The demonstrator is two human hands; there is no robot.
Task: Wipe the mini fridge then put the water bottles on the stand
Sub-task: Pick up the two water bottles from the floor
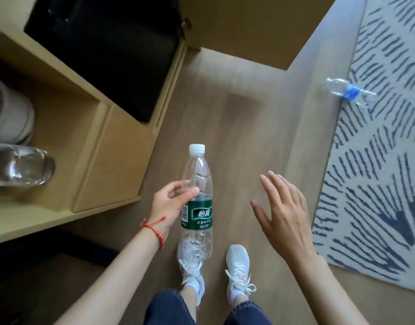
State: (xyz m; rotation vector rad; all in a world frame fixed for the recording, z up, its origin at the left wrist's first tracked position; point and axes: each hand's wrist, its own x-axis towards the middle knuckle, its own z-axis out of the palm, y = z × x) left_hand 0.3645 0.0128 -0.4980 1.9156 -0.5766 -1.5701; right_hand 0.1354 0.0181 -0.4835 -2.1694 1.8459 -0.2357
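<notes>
We see a clear, glossy plastic bottle (197, 198) with a green printed label and white ribbed cap. The floor (237, 118) looks like matt wood-grain, the cabinet (94, 127) smooth pale wood, and the rug (377, 160) woven cloth.

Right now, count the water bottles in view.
2. The green-label bottle is held in the left hand; the blue-label bottle lies at the rug's edge. Others may be out of view.

soft daylight, blurred left edge, wide-angle warp
</notes>
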